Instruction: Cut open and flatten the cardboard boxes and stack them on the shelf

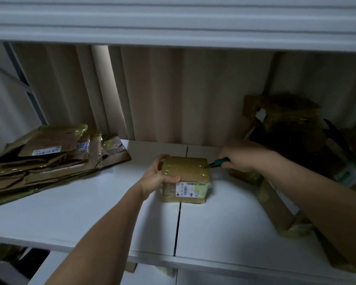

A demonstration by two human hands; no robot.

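Note:
A small taped cardboard box [190,177] with a white label on its front stands on the white shelf [90,212]. My left hand [158,175] grips its left side, thumb on the front and fingers over the top edge. My right hand [237,156] holds a green-handled cutter [219,162], whose tip touches the tape at the box's top right edge. A stack of flattened boxes [47,159] lies at the shelf's left end.
Several unopened taped boxes [286,124] are piled in the dark at the shelf's right end, some under my right forearm. A corrugated wall stands behind, and an upper shelf edge [173,23] runs overhead. A seam [177,229] splits the shelf boards.

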